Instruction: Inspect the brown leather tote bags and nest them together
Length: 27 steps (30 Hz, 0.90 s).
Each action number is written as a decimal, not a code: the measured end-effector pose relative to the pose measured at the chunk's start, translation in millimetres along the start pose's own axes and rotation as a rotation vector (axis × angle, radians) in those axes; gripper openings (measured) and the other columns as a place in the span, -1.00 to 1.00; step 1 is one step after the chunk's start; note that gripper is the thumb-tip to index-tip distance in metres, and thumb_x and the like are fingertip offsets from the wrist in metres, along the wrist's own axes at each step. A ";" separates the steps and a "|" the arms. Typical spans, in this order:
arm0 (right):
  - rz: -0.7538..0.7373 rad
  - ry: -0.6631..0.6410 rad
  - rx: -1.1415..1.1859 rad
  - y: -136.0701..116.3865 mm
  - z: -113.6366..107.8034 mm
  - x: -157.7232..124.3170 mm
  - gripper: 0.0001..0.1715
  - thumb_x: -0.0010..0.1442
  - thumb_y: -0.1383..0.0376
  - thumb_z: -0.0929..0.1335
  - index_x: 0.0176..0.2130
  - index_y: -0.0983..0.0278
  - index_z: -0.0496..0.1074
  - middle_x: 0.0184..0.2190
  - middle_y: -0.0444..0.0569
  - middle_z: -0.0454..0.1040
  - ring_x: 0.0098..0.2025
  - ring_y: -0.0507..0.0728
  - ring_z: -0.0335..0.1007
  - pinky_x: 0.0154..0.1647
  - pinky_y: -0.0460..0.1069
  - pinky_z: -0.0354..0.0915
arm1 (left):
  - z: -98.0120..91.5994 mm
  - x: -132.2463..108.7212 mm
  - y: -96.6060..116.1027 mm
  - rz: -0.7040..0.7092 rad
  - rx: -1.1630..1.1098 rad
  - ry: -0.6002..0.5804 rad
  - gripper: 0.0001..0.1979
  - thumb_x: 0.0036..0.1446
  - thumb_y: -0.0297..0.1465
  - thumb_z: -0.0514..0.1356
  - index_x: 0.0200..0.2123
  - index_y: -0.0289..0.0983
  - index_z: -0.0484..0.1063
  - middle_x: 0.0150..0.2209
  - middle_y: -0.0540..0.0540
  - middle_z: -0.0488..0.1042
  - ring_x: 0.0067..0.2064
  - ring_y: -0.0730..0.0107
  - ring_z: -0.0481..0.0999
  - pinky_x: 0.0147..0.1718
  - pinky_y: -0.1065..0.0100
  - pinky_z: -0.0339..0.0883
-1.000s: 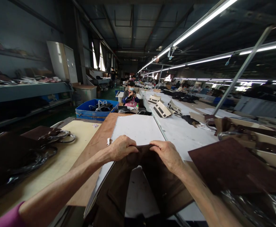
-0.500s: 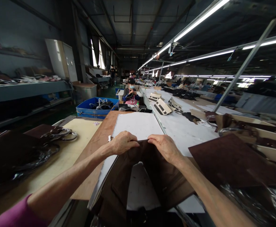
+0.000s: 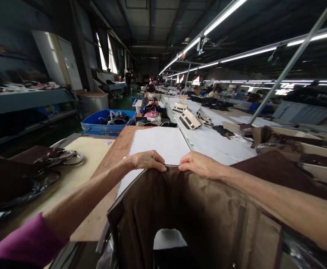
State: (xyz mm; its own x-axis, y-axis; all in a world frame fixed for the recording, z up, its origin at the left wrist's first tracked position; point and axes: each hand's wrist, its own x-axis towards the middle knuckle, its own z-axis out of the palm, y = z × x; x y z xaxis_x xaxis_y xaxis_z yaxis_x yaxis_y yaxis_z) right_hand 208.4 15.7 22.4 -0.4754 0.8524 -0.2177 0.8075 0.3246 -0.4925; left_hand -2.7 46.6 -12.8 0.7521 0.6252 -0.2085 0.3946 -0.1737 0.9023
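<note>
1. The brown lined piece (image 3: 208, 201) is right under both hands: its top edge runs straight into the grip on each side, and its two flanks spread down and outward toward the person.
2. From where I'm standing, the left hand (image 3: 149, 160) has its grip closed, thumb on the near side, with that edge pinched inside.
3. The right hand (image 3: 198, 163) has the same edge, its grip closed just as firmly to the eye; a short bare stretch of edge shows between the two.
4. Low between the flanks there's a rounded gap, with a white patch (image 3: 169, 237) and a black patch (image 3: 176, 257) showing through; I can't make out what either is.
5. Just beyond the hands, a white sheet (image 3: 160, 142) lies on the wood-topped table (image 3: 118, 147).
6. Over to the left, plastic-wrapped handles (image 3: 50, 158) rest at a pale yellow board (image 3: 92, 151).
7. On the other side, a dark brown panel (image 3: 275, 175) lies beyond the right forearm.
8. Farther off, near a blue bin (image 3: 103, 130), a co-worker (image 3: 150, 104) sits facing this way.
</note>
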 end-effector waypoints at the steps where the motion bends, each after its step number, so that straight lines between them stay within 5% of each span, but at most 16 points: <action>1: 0.004 -0.015 0.002 2.1 0.5 -2.0 -0.72 -0.02 0.19 0.24 -0.55 0.33 0.38 -0.68 -0.22 0.20 -0.57 -0.04 0.07 -0.56 -0.12 -0.02 | 2.0 3.2 -2.2 -0.007 -0.041 -0.017 -0.73 -0.15 -0.23 0.20 -0.59 -0.36 0.35 -0.67 0.08 0.21 -0.60 0.59 0.11 -0.61 0.47 -0.03; 8: 0.068 -0.031 0.013 -0.6 -1.4 -12.7 -0.73 -0.02 0.19 0.23 -0.55 0.32 0.36 -0.67 -0.21 0.22 -0.54 -0.02 0.10 -0.54 -0.11 0.00 | 3.5 10.5 -6.6 0.012 -0.089 -0.077 -0.72 -0.16 -0.22 0.22 -0.55 -0.37 0.39 -0.64 0.06 0.27 -0.58 0.57 0.15 -0.59 0.47 0.01; 13: 0.082 -0.002 0.013 -1.9 1.8 -16.5 -0.73 -0.03 0.19 0.23 -0.56 0.31 0.36 -0.68 -0.21 0.21 -0.55 -0.03 0.09 -0.56 -0.11 0.00 | 2.8 9.3 -1.0 0.082 0.152 -0.009 -0.72 -0.11 -0.22 0.18 -0.57 -0.36 0.40 -0.68 0.10 0.18 -0.59 0.60 0.07 -0.61 0.47 -0.06; 18: 0.138 0.064 -0.016 -6.2 4.7 -19.1 -0.78 -0.05 0.24 0.23 -0.56 0.30 0.39 -0.67 -0.19 0.26 -0.54 -0.01 0.16 -0.55 -0.11 0.02 | 16.6 8.6 18.5 0.143 0.389 0.105 -0.74 -0.20 -0.26 0.24 -0.40 -0.28 0.45 -0.58 0.12 0.30 -0.50 0.55 0.21 -0.56 0.50 0.00; 27: 0.156 0.142 -0.102 -16.7 6.7 -23.3 -0.78 -0.04 0.25 0.25 -0.57 0.30 0.41 -0.68 -0.18 0.24 -0.53 0.00 0.17 -0.52 -0.12 0.05 | 29.2 12.9 32.3 0.147 0.421 0.056 -0.81 -0.20 -0.31 0.21 -0.61 -0.32 0.32 -0.70 0.16 0.11 -0.59 0.58 0.08 -0.60 0.46 -0.11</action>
State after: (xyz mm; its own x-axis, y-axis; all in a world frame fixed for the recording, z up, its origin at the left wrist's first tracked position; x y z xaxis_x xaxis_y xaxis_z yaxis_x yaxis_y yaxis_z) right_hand 203.7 -12.4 30.0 -0.2938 0.9423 -0.1602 0.9020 0.2178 -0.3728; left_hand 35.1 26.8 2.7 0.7913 0.6087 -0.0582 0.4745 -0.5511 0.6864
